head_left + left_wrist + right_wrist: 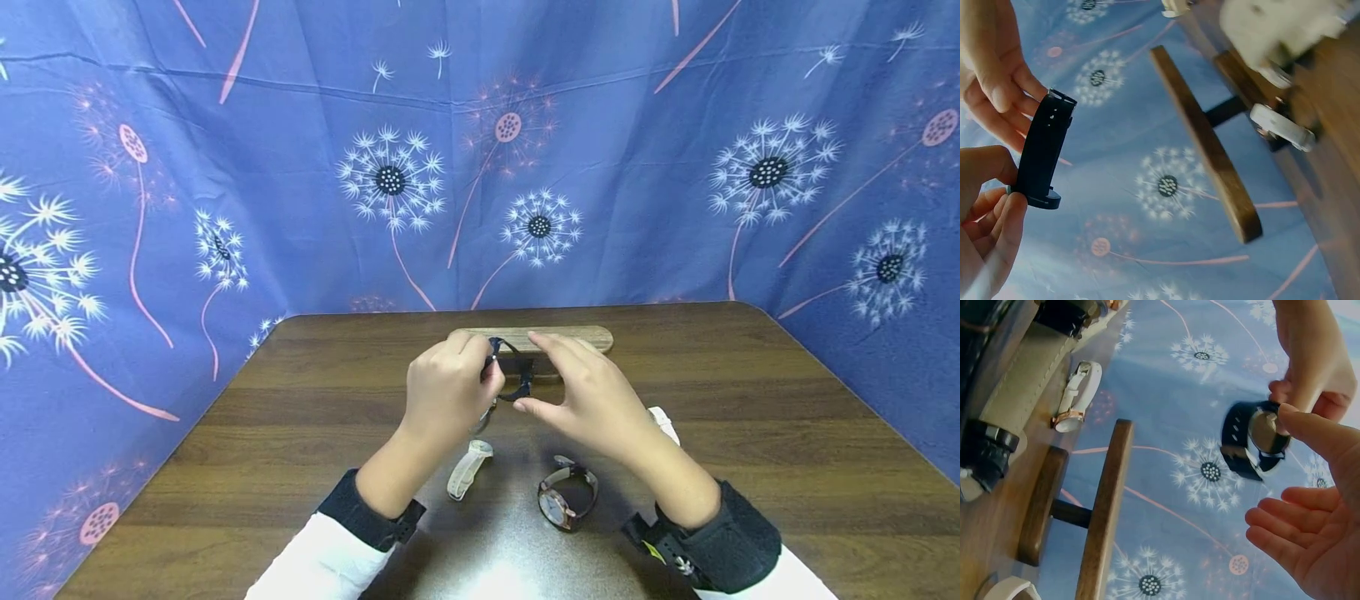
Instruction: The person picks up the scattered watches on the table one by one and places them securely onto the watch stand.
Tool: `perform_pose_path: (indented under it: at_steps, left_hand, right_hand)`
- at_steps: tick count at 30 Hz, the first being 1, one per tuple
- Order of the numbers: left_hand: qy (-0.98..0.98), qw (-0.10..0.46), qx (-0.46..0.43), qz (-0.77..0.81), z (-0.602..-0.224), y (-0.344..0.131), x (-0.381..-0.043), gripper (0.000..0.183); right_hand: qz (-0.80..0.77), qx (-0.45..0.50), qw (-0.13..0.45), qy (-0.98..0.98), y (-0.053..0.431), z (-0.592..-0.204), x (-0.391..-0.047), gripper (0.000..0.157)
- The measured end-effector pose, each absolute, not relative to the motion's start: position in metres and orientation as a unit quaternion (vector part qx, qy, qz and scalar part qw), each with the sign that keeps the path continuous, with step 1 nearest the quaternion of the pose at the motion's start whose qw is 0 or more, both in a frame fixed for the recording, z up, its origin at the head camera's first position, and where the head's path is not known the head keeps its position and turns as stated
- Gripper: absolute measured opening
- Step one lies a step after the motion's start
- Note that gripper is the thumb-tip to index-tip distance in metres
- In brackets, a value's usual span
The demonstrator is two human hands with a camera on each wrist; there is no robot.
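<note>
A dark navy wristwatch (pixel 525 379) with a looped strap hangs in the air between both hands. My left hand (pixel 450 379) pinches it at one end, and in the left wrist view the thumb and fingers grip the strap (pixel 1042 150) near its lower end. Beside it, my right hand (pixel 592 396) has its thumb and fingers spread, facing the watch. The right wrist view shows the right hand's (pixel 1316 519) fingers extended below the watch (pixel 1240 440), its thumb near the watch's round case.
A T-shaped wooden stand (pixel 592 335) is behind the hands. On the table (pixel 300 467) lie a white watch (pixel 470 469), a brown-strapped watch (pixel 567 497) and a white strap (pixel 663 423) partly behind the right wrist. Patterned blue cloth (pixel 480 167) hangs behind.
</note>
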State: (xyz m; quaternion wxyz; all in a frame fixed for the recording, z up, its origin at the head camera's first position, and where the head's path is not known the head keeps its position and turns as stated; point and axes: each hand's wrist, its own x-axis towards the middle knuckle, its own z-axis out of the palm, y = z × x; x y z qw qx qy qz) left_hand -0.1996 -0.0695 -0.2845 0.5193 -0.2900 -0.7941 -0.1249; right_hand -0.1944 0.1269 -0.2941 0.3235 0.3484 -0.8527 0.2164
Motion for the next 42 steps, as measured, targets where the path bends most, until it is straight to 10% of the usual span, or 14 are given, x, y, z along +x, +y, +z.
perform_pose_path:
  at_steps: [27, 42]
  left_hand:
    - [-0.767, 0.532, -0.314, -0.171, -0.289, -0.044, -0.192, 0.01]
    - [-0.77, 0.224, -0.428, -0.416, -0.275, -0.079, -0.212, 0.068]
  right_hand:
    - [0.225, 0.319, 0.435, -0.811, 0.123, -0.302, -0.197, 0.034]
    - [0.343, 0.358, 0.411, -0.764, 0.139, -0.296, -0.207, 0.032]
